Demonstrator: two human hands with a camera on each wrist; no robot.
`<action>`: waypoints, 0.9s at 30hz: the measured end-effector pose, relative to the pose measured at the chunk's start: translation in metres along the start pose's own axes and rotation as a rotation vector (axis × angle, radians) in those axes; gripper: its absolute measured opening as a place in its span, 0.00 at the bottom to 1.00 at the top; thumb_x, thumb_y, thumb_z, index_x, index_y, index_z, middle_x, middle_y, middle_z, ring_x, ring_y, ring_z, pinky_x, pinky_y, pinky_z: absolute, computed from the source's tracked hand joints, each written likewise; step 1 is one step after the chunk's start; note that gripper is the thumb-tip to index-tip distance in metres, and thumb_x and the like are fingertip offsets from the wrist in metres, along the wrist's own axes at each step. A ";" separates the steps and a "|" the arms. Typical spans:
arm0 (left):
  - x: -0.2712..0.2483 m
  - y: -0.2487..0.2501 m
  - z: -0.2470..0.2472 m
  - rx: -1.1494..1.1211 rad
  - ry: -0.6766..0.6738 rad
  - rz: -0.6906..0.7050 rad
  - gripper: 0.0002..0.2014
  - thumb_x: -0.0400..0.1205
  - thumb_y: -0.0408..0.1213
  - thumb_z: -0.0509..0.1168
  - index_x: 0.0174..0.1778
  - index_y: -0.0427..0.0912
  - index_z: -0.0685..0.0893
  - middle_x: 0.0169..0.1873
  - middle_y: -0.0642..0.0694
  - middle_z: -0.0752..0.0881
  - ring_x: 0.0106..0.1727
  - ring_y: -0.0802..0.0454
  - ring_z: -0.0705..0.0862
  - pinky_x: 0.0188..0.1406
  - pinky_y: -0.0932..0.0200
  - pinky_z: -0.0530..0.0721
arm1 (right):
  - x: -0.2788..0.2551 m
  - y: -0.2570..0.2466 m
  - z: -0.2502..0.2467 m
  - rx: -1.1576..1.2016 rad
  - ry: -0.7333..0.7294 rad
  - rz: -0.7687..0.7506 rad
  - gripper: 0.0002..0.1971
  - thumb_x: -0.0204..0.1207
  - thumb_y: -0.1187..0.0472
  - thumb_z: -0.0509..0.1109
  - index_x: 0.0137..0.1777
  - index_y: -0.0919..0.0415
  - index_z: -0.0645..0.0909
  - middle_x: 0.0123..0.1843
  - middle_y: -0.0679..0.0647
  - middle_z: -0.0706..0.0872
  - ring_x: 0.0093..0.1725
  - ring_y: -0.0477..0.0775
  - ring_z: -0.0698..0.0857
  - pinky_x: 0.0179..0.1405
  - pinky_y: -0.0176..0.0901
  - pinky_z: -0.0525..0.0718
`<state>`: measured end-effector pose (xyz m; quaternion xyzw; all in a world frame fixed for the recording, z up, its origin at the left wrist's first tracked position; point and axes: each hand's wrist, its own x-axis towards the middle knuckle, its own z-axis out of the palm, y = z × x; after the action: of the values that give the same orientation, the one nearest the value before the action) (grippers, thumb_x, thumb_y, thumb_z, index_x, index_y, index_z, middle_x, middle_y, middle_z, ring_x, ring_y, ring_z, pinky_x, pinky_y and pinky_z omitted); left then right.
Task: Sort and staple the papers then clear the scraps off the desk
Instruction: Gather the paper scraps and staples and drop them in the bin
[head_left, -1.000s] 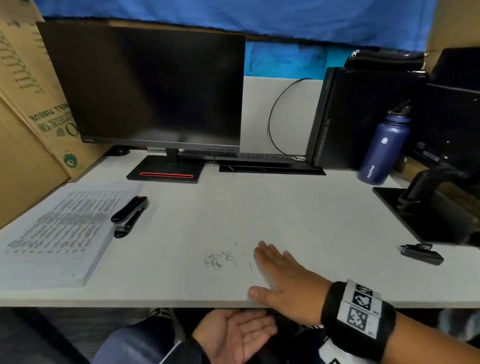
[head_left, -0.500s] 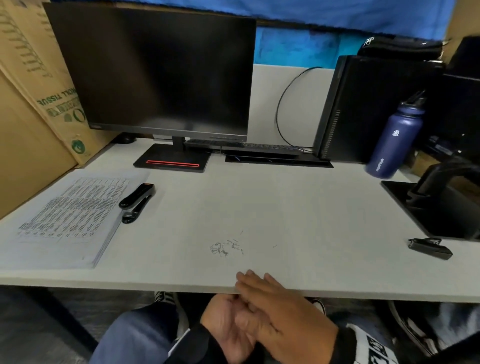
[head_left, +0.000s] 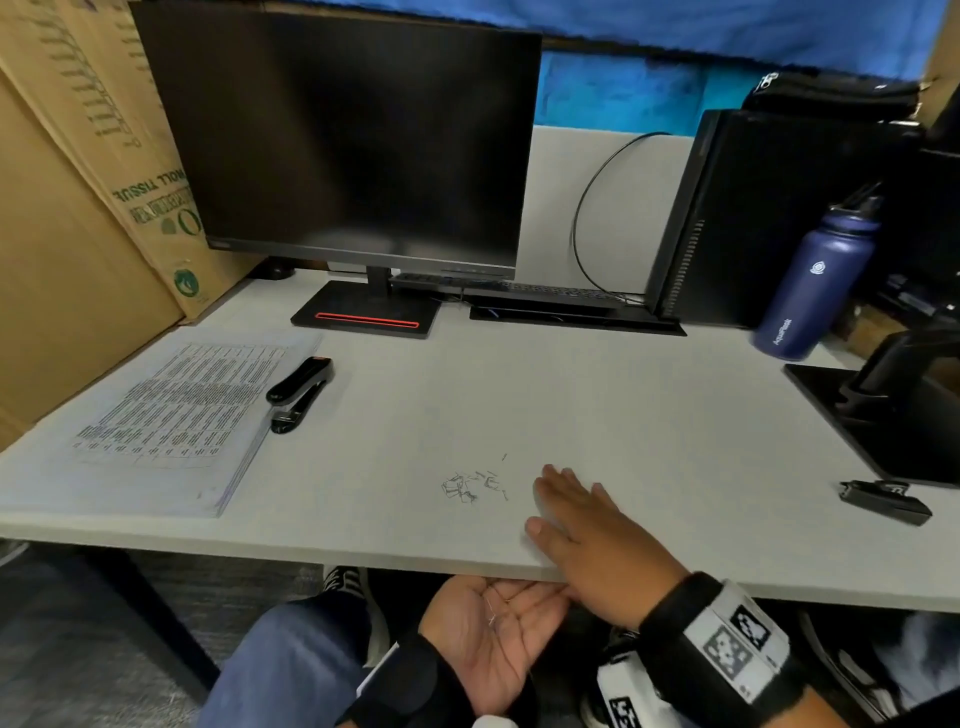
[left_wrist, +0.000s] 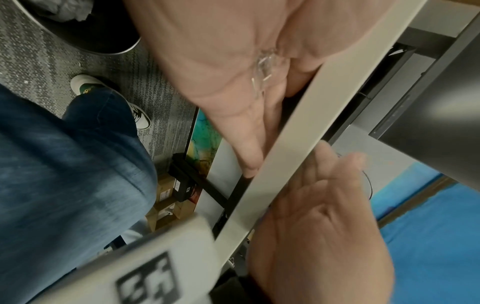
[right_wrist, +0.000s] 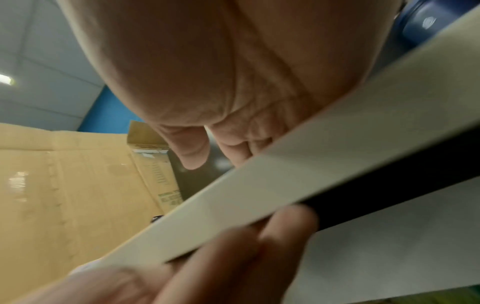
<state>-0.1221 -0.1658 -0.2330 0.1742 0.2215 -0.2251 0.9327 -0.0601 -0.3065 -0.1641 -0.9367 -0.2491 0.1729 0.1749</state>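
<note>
A small scatter of bent staple scraps (head_left: 474, 486) lies on the white desk (head_left: 597, 405) near its front edge. My right hand (head_left: 582, 514) lies flat on the desk just right of the scraps, fingers straight. My left hand (head_left: 498, 623) is cupped palm up under the front edge and has a few staple scraps (left_wrist: 262, 72) lying in its palm. A stack of printed papers (head_left: 171, 410) sits at the left, with a black stapler (head_left: 300, 394) beside it.
A dark monitor (head_left: 353, 140) stands at the back on its base, with a keyboard behind it. A computer tower (head_left: 769, 213) and a blue bottle (head_left: 815, 280) stand at the right. A black staple remover (head_left: 883, 501) lies at the right front. Cardboard boxes (head_left: 78, 208) line the left.
My right hand swept back to the desk edge over my left palm, then returned flat onto the desk beside the scraps. A few scraps now lie in my left palm.
</note>
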 end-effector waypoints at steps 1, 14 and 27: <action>-0.002 0.001 -0.002 -0.002 0.005 0.011 0.23 0.87 0.38 0.61 0.70 0.21 0.80 0.67 0.23 0.83 0.70 0.30 0.83 0.80 0.42 0.72 | -0.006 -0.007 0.005 -0.019 -0.006 -0.041 0.31 0.89 0.45 0.45 0.88 0.54 0.44 0.89 0.46 0.41 0.86 0.40 0.38 0.85 0.42 0.36; -0.019 0.020 -0.014 0.010 -0.036 0.049 0.24 0.85 0.38 0.61 0.63 0.17 0.83 0.61 0.20 0.85 0.60 0.24 0.87 0.77 0.41 0.76 | 0.006 -0.027 -0.019 0.209 -0.033 -0.076 0.29 0.89 0.48 0.53 0.87 0.47 0.51 0.87 0.36 0.48 0.84 0.31 0.45 0.82 0.31 0.42; -0.035 0.030 -0.014 -0.114 -0.133 -0.039 0.21 0.84 0.35 0.63 0.68 0.23 0.82 0.68 0.26 0.83 0.71 0.33 0.83 0.78 0.41 0.75 | 0.002 -0.056 0.010 -0.127 -0.288 -0.162 0.60 0.58 0.17 0.30 0.87 0.53 0.34 0.85 0.42 0.29 0.83 0.42 0.28 0.84 0.42 0.33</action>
<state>-0.1400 -0.1231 -0.2210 0.1013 0.1746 -0.2416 0.9492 -0.0856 -0.2575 -0.1504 -0.8883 -0.3568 0.2744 0.0914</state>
